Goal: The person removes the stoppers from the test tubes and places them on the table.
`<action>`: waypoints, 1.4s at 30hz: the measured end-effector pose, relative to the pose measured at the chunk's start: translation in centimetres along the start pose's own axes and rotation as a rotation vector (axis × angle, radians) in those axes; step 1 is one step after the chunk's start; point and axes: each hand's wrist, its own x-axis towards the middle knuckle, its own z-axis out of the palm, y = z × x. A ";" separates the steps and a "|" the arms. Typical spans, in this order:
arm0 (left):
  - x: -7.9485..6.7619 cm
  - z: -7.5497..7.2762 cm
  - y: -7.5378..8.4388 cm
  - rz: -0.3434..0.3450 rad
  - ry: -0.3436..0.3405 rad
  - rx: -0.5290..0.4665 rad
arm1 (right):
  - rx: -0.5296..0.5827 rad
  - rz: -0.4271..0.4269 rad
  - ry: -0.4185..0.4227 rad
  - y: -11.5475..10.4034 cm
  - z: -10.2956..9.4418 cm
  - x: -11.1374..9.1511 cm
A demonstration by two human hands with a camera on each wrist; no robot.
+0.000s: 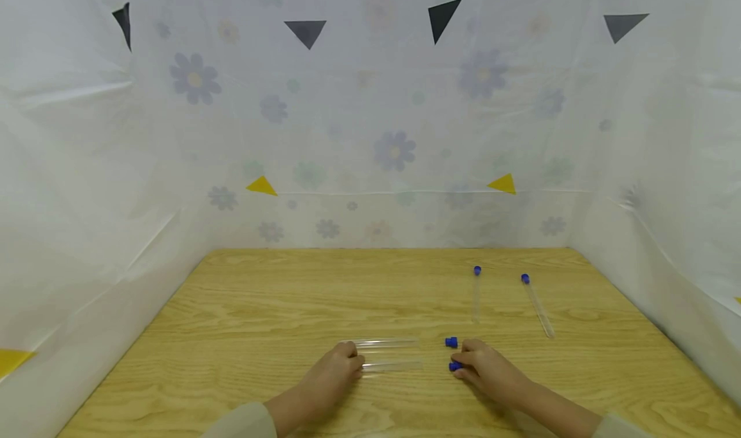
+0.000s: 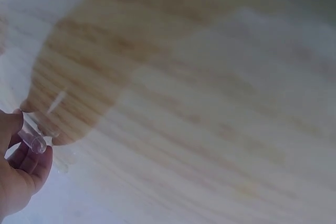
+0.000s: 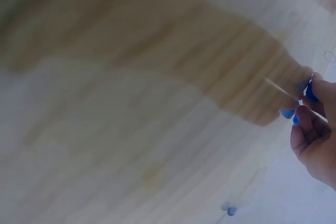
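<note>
My left hand pinches the closed end of the nearer clear test tube, which lies along the table with its other end toward the right. In the left wrist view, thumb and fingers sit on either side of that tube's rounded end. Just behind it, a second clear test tube lies roughly parallel. At the right, my right hand pinches a blue cap between thumb and fingers, a short gap from the nearer tube's end. Another blue cap lies beyond it, close to the fingertips.
Farther back on the right lie two tubes with blue caps on: one straight tube and one slanted tube. The wood-grain table is bordered by white sheeting at the back and both sides.
</note>
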 end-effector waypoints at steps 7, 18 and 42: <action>0.0 0.1 -0.1 0.005 0.014 0.006 | -0.024 -0.018 0.011 0.1 0.1 -0.1; -0.1 -0.1 -0.1 -0.009 -0.021 -0.014 | -0.024 -0.011 -0.003 0.0 0.0 -0.1; -0.1 0.4 -0.6 0.061 0.046 -0.034 | -0.034 -0.009 -0.003 -0.2 0.0 -0.2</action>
